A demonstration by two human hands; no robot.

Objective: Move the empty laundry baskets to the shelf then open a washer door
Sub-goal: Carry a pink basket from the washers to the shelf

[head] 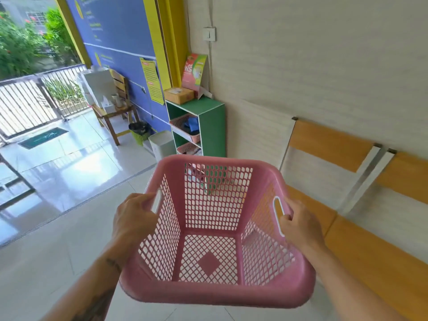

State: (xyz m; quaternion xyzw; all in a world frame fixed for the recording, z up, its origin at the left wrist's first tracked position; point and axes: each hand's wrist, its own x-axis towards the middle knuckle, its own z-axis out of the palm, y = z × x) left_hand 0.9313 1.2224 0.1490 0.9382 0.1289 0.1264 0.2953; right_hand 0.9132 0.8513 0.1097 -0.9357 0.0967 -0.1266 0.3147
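Head view, item in hand: you carry one pink laundry basket (215, 230), held level between both hands, clear of the floor.
Head view, contents: the basket is empty; tiles show through its mesh base.
Head view, left hand (133, 217): closed around the slot handle on the basket's left wall, fingers curled through the opening.
Head view, right hand (298, 224): closed around the slot handle on the basket's right wall, fingers wrapped over the rim.
Head view, destination: the green shelf (212, 126) stands ahead of your hands, beyond the basket's far rim, against the wall.
Head view, shelf stock: a pink basket on the upper tier (183, 127) sits tilted with blue items in it; a second pink basket on the lower tier (187, 148) sits beneath it.
Head view, shelf top: a cardboard box (178, 95) rests there, with a leaning display card (194, 74) just beside it.
Head view, right of your right hand: a row of wooden bench seats (361, 228) runs along the wall.
Head view, left of the shelf: a white bin (161, 144) stands on the floor.
Head view, washer: none in view.
Progress, done: by judgement, the pickup of this basket is complete.
Progress, in hand: the carry toward the shelf, not yet arrived.
Progress, left: placing this basket, any further baskets (number cannot be told), then opening the washer door.
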